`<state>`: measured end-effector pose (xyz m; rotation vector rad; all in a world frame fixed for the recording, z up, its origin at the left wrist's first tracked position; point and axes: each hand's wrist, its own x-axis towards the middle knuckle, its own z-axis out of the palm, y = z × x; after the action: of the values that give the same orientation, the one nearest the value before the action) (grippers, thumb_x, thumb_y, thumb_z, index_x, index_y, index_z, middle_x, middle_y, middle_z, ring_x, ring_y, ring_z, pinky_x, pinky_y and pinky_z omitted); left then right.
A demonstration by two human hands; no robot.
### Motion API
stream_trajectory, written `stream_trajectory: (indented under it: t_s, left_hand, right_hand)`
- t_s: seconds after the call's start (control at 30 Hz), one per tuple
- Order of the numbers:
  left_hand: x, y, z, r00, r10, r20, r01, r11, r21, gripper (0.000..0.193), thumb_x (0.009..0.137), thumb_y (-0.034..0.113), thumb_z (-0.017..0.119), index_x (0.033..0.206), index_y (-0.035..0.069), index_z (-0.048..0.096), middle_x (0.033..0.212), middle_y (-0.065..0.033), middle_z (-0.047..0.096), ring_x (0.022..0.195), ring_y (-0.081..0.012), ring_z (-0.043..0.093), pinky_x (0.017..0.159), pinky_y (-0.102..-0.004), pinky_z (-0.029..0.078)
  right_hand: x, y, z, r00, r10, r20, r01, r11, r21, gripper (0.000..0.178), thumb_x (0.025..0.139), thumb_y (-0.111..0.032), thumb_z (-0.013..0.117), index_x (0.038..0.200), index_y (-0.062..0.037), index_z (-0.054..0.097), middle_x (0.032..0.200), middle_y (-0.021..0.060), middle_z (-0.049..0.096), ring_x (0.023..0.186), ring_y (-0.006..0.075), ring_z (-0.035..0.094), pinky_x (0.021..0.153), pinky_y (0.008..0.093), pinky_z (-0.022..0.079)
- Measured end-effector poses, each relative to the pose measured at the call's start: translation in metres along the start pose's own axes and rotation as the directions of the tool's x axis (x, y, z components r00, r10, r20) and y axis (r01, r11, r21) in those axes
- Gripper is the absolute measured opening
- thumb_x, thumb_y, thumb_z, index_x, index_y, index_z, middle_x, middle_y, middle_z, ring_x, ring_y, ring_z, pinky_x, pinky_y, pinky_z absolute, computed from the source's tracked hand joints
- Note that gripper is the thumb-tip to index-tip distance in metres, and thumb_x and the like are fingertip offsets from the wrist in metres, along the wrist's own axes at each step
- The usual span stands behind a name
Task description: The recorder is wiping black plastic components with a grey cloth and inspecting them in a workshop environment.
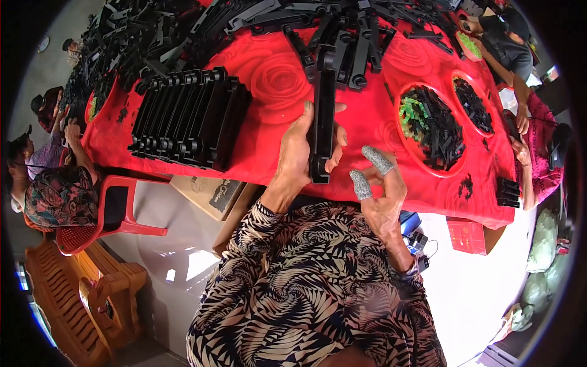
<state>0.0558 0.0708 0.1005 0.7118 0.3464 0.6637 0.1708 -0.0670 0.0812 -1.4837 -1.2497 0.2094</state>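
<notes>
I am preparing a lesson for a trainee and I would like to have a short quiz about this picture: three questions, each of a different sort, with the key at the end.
1. Multiple choice: which hand grips the long black part?
A. Only the right
B. Only the left
C. Both

2. True or false: the right hand wears grey finger covers on its thumb and index finger.

3. Fill in: in the largest red-rimmed container at the right, the black pieces share the space with some ____ pieces.

Key:
1. B: the left hand grips it.
2. True.
3. green
</notes>
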Motion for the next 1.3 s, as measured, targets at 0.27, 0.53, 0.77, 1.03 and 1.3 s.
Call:
stream_trajectory:
  t_s: [0.27, 0.53, 0.77, 1.03, 1.3]
  left_hand:
    - [0.000, -0.008, -0.003, 0.996, -0.019, 0.084, 0.022, 0.999, -0.043, 0.066, 0.103, 0.053, 0.020, 0.121, -0.001, 0.051, 0.072, -0.0141, 0.061, 0.041, -0.0169, 0.050, 0.036, -0.0269, 0.041]
    - [-0.003, -0.007, -0.002, 0.950, -0.256, 0.178, 0.244, 0.966, 0.086, 0.063, 0.103, 0.054, 0.029, 0.110, -0.001, 0.059, 0.071, -0.0132, 0.064, 0.039, -0.0144, 0.051, 0.035, -0.0242, 0.039]
    - [-0.029, 0.000, -0.007, 0.689, -0.696, 0.203, 0.341, 0.559, 0.756, 0.046, 0.103, 0.045, 0.042, 0.094, 0.004, 0.062, 0.075, -0.0040, 0.064, 0.050, -0.0075, 0.055, 0.041, -0.0212, 0.041]
    - [-0.027, -0.012, -0.021, 0.662, -0.657, 0.362, -0.137, 0.369, 0.919, 0.034, 0.101, 0.033, 0.050, 0.102, 0.002, 0.063, 0.083, -0.0036, 0.063, 0.069, -0.0118, 0.061, 0.060, -0.0264, 0.049]
    - [0.001, 0.020, -0.013, 0.962, -0.029, 0.271, -0.157, 0.753, 0.638, 0.049, 0.102, 0.040, 0.045, 0.131, 0.001, 0.051, 0.110, -0.0143, 0.066, 0.101, -0.0218, 0.063, 0.091, -0.0355, 0.049]
  right_hand:
    - [-0.005, 0.001, -0.003, 1.000, 0.011, 0.009, -0.010, 0.999, -0.040, 0.036, 0.079, 0.005, 0.073, 0.114, 0.0006, 0.063, 0.111, 0.0153, 0.062, 0.071, 0.0159, 0.065, 0.059, 0.0263, 0.054]
    - [-0.008, -0.005, -0.022, 0.992, -0.122, -0.013, 0.119, 0.982, -0.148, 0.037, 0.076, 0.000, 0.077, 0.110, 0.0041, 0.064, 0.108, 0.0180, 0.063, 0.077, 0.0268, 0.065, 0.065, 0.0330, 0.055]
    - [0.002, -0.051, -0.069, 0.821, -0.264, 0.506, 0.506, 0.745, -0.433, 0.059, 0.068, -0.017, 0.077, 0.120, 0.0038, 0.058, 0.115, 0.0158, 0.058, 0.103, 0.0322, 0.057, 0.088, 0.0432, 0.047]
    - [-0.035, -0.010, -0.063, 0.704, 0.111, 0.701, 0.095, 0.964, -0.248, 0.056, 0.070, -0.002, 0.065, 0.124, 0.0025, 0.050, 0.100, 0.0201, 0.059, 0.092, 0.0391, 0.060, 0.076, 0.0448, 0.050]
    - [-0.032, 0.011, -0.044, 0.929, 0.247, 0.277, -0.230, 0.969, -0.093, 0.030, 0.089, -0.014, 0.066, 0.113, 0.0009, 0.056, 0.086, 0.0263, 0.062, 0.078, 0.0450, 0.062, 0.064, 0.0460, 0.050]
